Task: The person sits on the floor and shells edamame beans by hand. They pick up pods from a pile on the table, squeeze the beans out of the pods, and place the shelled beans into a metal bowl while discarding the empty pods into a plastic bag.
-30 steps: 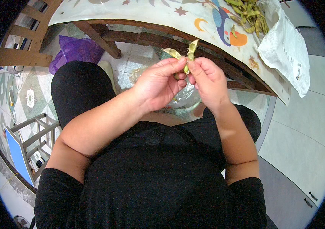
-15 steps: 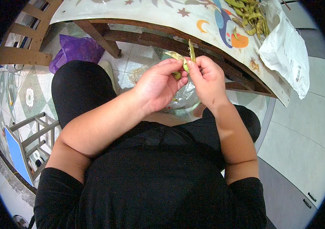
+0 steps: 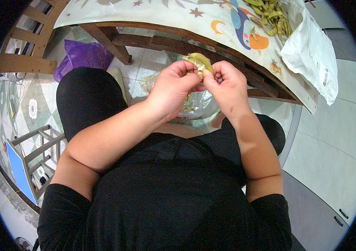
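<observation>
A yellow-green bean pod (image 3: 204, 62) is pinched between my two hands, its split halves standing up above the fingertips. My left hand (image 3: 174, 85) is closed on its left side, thumb and forefinger pressed together. From the right, my right hand (image 3: 230, 85) grips it with thumb and bent fingers. Below the hands lies a clear plastic bag (image 3: 203, 102) with some green bits inside, partly hidden by my left hand. More bean pods (image 3: 274, 19) are heaped on the table at the upper right, beside a white woven sack (image 3: 311, 58).
The table (image 3: 153, 16) with a patterned cover runs across the top, its wooden frame (image 3: 157, 42) close beyond my hands. A purple bag (image 3: 84, 54) sits on the floor at the left. A blue-topped stool (image 3: 21, 171) lies on its side at the lower left.
The pod halves, spread apart before, now sit closer together between my fingers. My left hand has turned over, its palm facing away and its fingers more curled.
</observation>
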Demonstrator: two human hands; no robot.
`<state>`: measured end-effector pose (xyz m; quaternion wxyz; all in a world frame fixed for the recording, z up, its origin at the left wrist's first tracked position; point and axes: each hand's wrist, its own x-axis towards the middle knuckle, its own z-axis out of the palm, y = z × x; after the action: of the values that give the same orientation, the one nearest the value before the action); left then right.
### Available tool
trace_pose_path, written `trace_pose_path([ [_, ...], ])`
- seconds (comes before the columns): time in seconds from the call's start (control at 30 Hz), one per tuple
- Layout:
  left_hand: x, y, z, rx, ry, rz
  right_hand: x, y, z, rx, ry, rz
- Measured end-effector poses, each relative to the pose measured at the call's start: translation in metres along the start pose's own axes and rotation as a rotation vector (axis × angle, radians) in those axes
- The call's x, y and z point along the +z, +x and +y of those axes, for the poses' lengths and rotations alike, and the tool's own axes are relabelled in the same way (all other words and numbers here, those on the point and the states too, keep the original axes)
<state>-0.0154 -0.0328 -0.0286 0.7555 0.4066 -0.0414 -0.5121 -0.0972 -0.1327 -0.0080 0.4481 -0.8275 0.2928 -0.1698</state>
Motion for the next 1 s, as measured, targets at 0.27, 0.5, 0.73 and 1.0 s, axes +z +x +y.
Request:
trace_pose_path([
  [0.27,-0.015,0.013,0.015,-0.089,-0.157,0.145,-0.009,0.004,0.002,0.029,0.155,-0.018],
  [0.5,-0.026,0.022,0.037,-0.005,-0.203,0.248,-0.032,0.01,0.012,0.027,-0.159,-0.506],
  [0.73,-0.022,0.018,0.03,-0.061,-0.178,0.236,-0.029,0.004,-0.007,-0.191,-0.163,-0.307],
  [1.0,-0.012,0.014,0.026,-0.209,-0.222,0.138,-0.046,0.037,-0.058,-0.451,-0.305,0.069],
])
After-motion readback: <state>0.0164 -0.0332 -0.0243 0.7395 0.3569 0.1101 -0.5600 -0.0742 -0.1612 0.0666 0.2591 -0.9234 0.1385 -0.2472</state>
